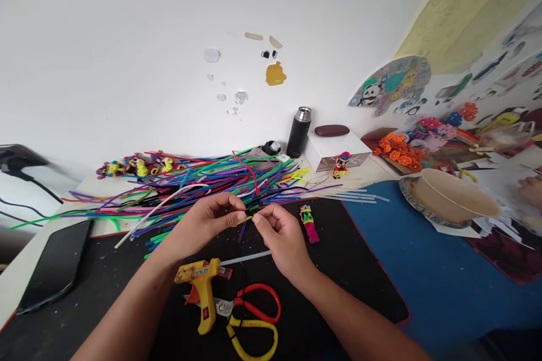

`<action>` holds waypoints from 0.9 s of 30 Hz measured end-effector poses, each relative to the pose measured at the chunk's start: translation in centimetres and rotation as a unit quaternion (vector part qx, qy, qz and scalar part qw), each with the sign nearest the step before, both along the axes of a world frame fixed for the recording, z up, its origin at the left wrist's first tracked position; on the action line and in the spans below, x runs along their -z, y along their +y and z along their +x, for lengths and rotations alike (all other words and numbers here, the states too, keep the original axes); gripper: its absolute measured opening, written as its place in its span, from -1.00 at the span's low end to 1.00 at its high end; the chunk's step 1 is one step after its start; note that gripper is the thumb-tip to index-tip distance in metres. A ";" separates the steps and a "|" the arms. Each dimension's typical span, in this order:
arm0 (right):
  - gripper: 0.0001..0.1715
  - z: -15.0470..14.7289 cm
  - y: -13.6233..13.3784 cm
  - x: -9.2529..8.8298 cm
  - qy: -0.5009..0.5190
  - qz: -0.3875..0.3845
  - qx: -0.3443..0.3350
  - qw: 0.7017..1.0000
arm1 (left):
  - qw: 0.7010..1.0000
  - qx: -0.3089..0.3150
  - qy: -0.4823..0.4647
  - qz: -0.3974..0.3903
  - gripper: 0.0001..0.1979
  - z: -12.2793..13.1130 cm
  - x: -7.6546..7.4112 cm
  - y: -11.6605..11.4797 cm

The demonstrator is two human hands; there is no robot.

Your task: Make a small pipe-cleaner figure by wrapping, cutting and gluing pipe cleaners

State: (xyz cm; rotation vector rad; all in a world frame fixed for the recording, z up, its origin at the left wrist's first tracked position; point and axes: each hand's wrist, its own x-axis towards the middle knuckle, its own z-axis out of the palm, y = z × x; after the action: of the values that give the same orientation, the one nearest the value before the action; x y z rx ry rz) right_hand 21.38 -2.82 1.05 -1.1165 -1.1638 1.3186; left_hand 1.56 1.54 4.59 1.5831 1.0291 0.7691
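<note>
Between my two hands is a short yellow pipe cleaner (244, 221), pinched at its ends by fingertips. My left hand (214, 218) holds one end with thumb and forefinger. The other end sits in the closed fingers of my right hand (283, 236). Most of the piece is hidden by the fingers. Below them, a yellow glue gun (205, 287) with a clear glue stick (248, 258) lies on the black mat (355, 276). Scissors (254, 316) with red and yellow handles rest beside it. Right of my right hand lies a small magenta and green pipe-cleaner figure (309, 224).
A heap of coloured pipe cleaners (203, 177) spreads behind my hands. A black phone (57, 265) lies at left. Along the wall stand a black thermos (298, 132) and a white box (322, 149). A bowl (457, 197) is at right, near another person's hand (531, 191).
</note>
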 end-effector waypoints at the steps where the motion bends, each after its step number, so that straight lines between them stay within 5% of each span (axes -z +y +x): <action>1: -0.61 -0.1 0.1 0.2 0.004 -0.002 -0.003 1.000 | 1.000 -0.001 0.000 -0.006 -0.68 0.0 -0.1 0.0; 19: -0.44 -0.6 1.1 1.8 0.076 -0.014 -0.073 0.994 | 0.996 -0.024 -0.060 -0.056 -0.65 0.3 0.4 0.5; 27: -0.40 -0.4 1.7 2.1 0.091 -0.020 -0.060 0.994 | 0.999 -0.006 -0.006 -0.047 -0.64 0.4 0.6 0.6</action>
State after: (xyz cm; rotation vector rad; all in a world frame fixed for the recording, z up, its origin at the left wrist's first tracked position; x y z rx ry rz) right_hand 20.98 -1.12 -1.04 -0.9443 -1.0869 1.5082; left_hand 1.94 2.16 3.96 1.4923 1.0520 0.7281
